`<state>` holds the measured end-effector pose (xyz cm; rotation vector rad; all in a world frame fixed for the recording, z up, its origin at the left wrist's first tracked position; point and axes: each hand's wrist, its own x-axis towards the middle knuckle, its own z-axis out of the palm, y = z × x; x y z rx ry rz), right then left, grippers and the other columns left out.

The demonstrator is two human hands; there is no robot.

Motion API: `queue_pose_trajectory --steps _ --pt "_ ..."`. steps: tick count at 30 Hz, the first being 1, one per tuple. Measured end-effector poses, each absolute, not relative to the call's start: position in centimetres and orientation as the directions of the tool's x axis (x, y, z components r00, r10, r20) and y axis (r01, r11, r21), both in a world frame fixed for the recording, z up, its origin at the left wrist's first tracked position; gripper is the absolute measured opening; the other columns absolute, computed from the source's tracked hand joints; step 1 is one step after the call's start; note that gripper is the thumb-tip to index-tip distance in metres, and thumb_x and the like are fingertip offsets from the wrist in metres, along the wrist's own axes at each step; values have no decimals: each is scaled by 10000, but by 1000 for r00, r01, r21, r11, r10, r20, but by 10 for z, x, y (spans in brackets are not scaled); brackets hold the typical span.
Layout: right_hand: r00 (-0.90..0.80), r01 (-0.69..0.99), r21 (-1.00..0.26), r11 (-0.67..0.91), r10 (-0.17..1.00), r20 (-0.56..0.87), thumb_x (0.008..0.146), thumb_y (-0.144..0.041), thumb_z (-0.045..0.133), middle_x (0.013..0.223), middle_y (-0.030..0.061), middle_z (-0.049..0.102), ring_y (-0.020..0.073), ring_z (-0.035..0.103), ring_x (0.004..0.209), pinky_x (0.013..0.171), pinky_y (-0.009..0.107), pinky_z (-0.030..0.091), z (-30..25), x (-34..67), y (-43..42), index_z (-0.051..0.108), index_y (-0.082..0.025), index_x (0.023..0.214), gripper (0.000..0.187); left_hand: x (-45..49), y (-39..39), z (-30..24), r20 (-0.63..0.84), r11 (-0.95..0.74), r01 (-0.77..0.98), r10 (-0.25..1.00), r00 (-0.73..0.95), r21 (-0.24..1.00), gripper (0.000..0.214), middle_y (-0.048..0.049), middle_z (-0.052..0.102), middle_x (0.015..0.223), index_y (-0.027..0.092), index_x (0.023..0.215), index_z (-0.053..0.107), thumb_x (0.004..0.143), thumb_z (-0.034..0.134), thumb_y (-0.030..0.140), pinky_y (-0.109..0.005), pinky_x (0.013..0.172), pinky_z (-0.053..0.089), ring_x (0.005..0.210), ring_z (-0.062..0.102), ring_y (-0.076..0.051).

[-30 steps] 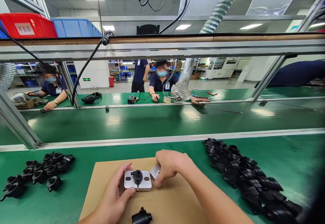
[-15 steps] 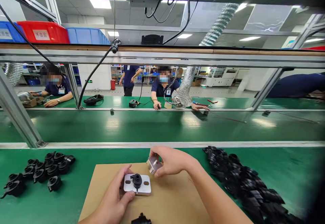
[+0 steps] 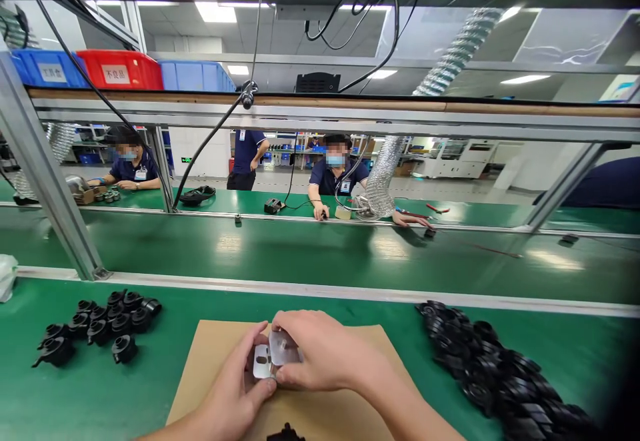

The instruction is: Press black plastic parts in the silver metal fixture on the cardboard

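Left hand [image 3: 239,381] clasps plate [image 3: 260,370] edges; right hand [image 3: 323,353] pinches block [image 3: 283,350] over plate. Likely seating step; next calls for alignment.

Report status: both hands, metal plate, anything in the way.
Left hand gripping metal plate. Right hand holding metal block over it, hiding its right side. Black part nearer, cut off at frame's bottom.
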<state>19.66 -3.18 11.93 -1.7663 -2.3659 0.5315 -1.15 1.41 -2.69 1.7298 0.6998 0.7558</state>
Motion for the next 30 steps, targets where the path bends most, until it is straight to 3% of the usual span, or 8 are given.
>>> queue_pose_trajectory --steps 5,9,14,17,21,25,27,30 --pt "-324 894 -373 246 932 -162 767 -321 861 1124 47 708 305 657 1015 770 348 407 117 199 -33 653 -232 1152 446 -10 11 -21 143 -235 70 774 617 969 822 -158 558 1479 178 1610 316 899 690 355 -462 1185 460 1318 583 -318" --pt "-379 889 -333 313 912 -154 782 -245 839 1180 50 684 312 635 1060 825 369 427 117 193 -32 659 -258 1251 502 -9 10 -25 158 -225 30 769 620 974 832 -162 482 1566 194 1615 296 909 702 368 -470 1235 404 1412 513 -320" --pt "-310 921 -306 242 930 -197 783 -236 823 1123 63 691 324 644 1009 809 386 451 115 189 -32 666 -205 1149 399 -8 12 -26 157 -213 15 766 623 977 809 -132 506 1522 232 1619 304 903 678 289 -450 1195 427 1333 558 -289" --pt "-286 919 -340 199 930 -231 755 -277 878 1161 59 657 330 628 1057 840 396 472 118 194 -35 633 -242 1298 596 -7 11 -24 175 -225 3 767 618 974 827 -120 553 1411 227 1622 305 880 668 262 -421 1121 467 1214 595 -263" --pt "-363 878 -370 302 926 -104 752 -250 910 1310 47 593 307 568 1202 947 385 477 130 199 -42 526 -337 1471 820 -4 14 -30 227 -208 -104 750 622 973 987 -134 572 1350 198 1683 131 886 701 317 -401 1059 490 1150 610 -259" --pt "-534 840 13 543 829 -165 712 -74 835 1326 83 614 332 602 1124 845 403 499 133 191 -38 558 -293 1425 795 2 23 -47 292 -191 -223 706 646 956 1172 -160 567 1423 214 1703 -28 875 771 435 -446 1100 480 1218 622 -305" --pt "-645 703 196 684 729 -229 714 -127 856 1299 91 638 331 608 1083 761 411 496 132 186 -30 639 -222 1269 603 6 28 -53 272 -146 -241 697 664 960 1246 -174 558 1445 236 1706 -38 834 814 494 -438 1030 528 1171 655 -315" --pt "-783 488 287 825 559 -274 775 -337 862 1261 85 659 287 613 1011 635 413 457 132 181 -12 682 -174 1116 419 9 34 -58 251 -93 -263 699 670 960 1316 -194 522 1493 257 1710 10 761 871 554 -434 1000 546 1157 672 -331"
